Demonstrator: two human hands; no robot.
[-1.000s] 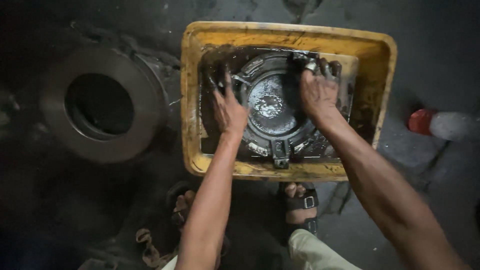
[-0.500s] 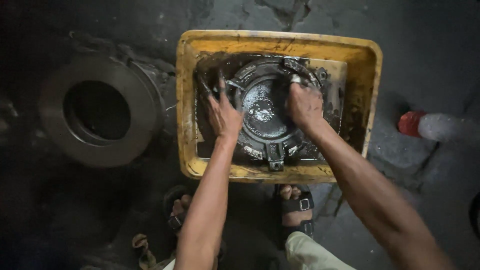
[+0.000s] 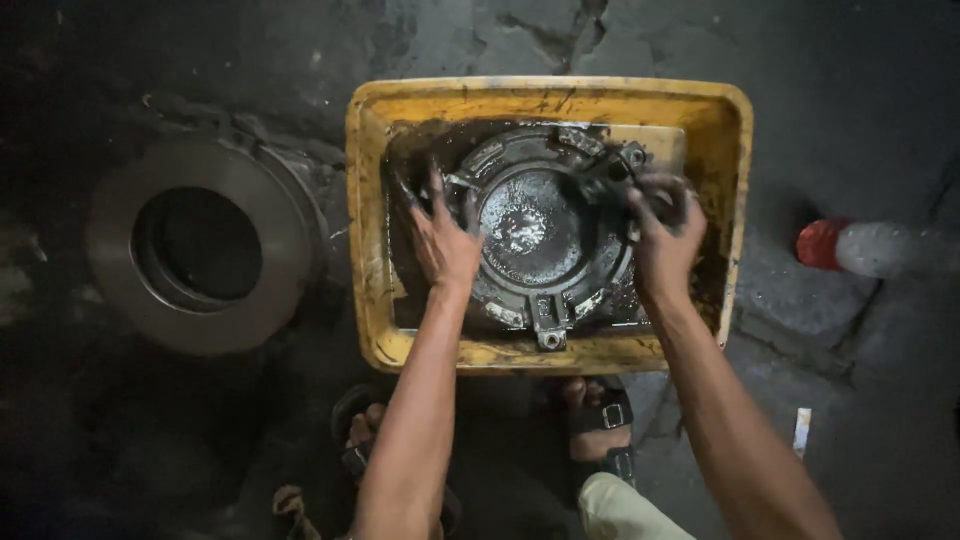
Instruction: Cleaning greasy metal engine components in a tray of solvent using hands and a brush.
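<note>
Where the head view looks straight down, a yellow plastic tray (image 3: 372, 230) is seen resting on a dark, cracked floor (image 3: 880, 100), and inside it, in black oily liquid, a round metal cover plate (image 3: 535, 235) with lugs around its rim is laid flat. The left hand (image 3: 445, 245) is pressed palm-down on the left edge of the plate, its fingers spread and open, nothing being gripped. The right hand (image 3: 662, 245) is held over the plate's right rim, its fingers curled shut around a dark, grimy wad (image 3: 655, 195) that may be a rag or brush; which of the two cannot be told. Both hands are smeared with black grease. To the left of the tray, well apart from the hands, a large metal ring (image 3: 200, 245) with a wide round opening is laid on the floor. To the right of the tray, a red-and-white object (image 3: 850, 248), blurred, is seen lying on the floor. Below the tray, two sandalled feet (image 3: 598, 410) are placed just beside its near wall.
</note>
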